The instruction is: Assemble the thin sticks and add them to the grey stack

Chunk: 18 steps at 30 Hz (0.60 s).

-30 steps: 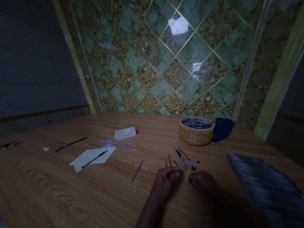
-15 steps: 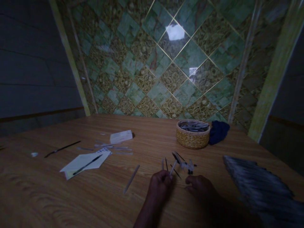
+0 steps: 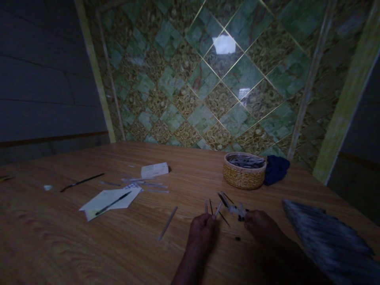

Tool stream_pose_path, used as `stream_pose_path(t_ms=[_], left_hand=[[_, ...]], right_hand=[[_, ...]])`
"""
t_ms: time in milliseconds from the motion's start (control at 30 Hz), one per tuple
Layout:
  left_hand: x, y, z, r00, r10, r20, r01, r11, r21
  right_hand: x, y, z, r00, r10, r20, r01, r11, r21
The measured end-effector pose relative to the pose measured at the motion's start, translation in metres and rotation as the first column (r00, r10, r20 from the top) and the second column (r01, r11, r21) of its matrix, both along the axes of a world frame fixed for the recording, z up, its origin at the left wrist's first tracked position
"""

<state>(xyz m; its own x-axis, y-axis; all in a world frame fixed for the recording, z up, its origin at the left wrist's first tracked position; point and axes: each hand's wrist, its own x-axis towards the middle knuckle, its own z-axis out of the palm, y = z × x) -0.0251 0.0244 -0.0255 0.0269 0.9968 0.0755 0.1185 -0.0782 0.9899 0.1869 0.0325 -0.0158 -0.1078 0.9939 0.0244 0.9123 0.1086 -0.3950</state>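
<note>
My left hand (image 3: 202,229) is closed in a pinch around a pale slim tube (image 3: 218,209) that looks like a pen barrel. Just beyond its fingers, thin dark rods (image 3: 224,217) lie on the wood. My right hand (image 3: 261,224) has its fingertips pressed together at the edge of a loose heap of small clear and black parts (image 3: 236,211). Whatever lies between those fingertips is too small and dark to make out. A small black piece (image 3: 238,238) rests alone on the table between my hands.
A woven basket (image 3: 244,177) full of slim sticks stands behind, beside a dark blue cloth (image 3: 276,169). At right lies a large bundle of dark pens or rods (image 3: 329,233). Paper (image 3: 108,198) with a pen (image 3: 113,202), a white box (image 3: 154,170) and a loose tube (image 3: 168,223) are leftward.
My right hand has moved away from my left, rightward and forward to the small parts. A small black piece now lies where that hand was. The view has shifted slightly.
</note>
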Motion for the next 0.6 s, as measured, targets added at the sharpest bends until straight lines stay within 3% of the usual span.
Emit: stream_pose_path(t_ms=[233,600], left_hand=[[-0.003,0.005,-0.008,0.997,0.038,-0.062,-0.034,0.997,0.063],[-0.006,0.01,-0.014,0.99,0.076,-0.121,-0.066,0.994,0.084]], right_hand=[[-0.003,0.021,0.007,0.999,-0.019,0.045,0.018,0.999,0.028],[-0.028,0.088,0.006,0.975,-0.128,0.179,0.137,0.99,-0.038]])
